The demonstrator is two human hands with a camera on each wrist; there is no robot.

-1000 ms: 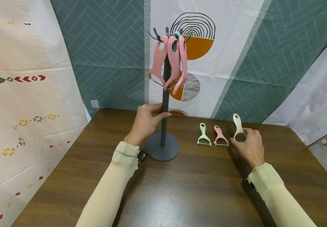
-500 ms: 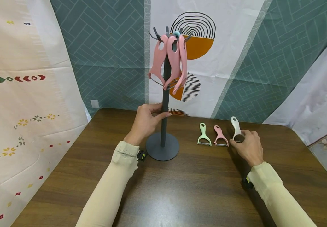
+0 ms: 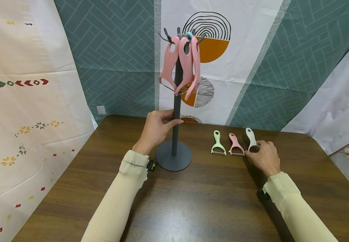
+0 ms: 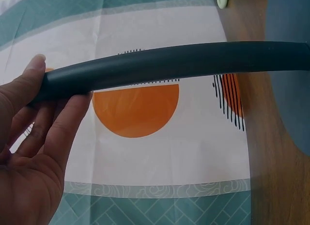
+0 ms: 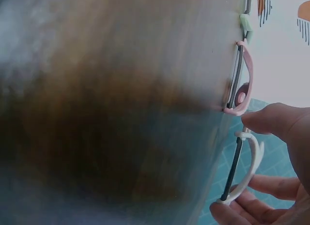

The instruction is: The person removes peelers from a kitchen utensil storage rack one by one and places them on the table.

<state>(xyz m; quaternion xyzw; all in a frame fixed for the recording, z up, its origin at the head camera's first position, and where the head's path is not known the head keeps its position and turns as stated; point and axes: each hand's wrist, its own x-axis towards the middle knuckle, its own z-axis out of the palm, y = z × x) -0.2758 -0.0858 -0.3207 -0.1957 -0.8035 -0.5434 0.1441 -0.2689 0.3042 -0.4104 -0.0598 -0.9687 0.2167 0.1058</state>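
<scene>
A dark grey stand [image 3: 176, 134] with a round base and hooks at its top stands upright. Three pink peelers [image 3: 185, 64] hang from its hooks, and a light blue loop [image 3: 189, 35] shows behind them. My left hand [image 3: 156, 129] holds the pole [image 4: 169, 65] between thumb and fingers. At the right, a white peeler [image 3: 250, 137] lies at table level, handle pointing to the back. My right hand [image 3: 265, 157] pinches its blade end, thumb and fingers at either side of the white peeler's head [image 5: 254, 162] in the right wrist view.
A green peeler [image 3: 217, 143] and a pink peeler [image 3: 235, 144] lie in a row left of the white one. The brown table [image 3: 204, 201] ends at a patterned cloth [image 3: 126, 67] behind. Another patterned cloth [image 3: 26, 117] hangs along the left side.
My right hand has lowered the white peeler to the table, bringing it slightly left and toward me, beside the pink peeler. The left hand and stand have stayed in place.
</scene>
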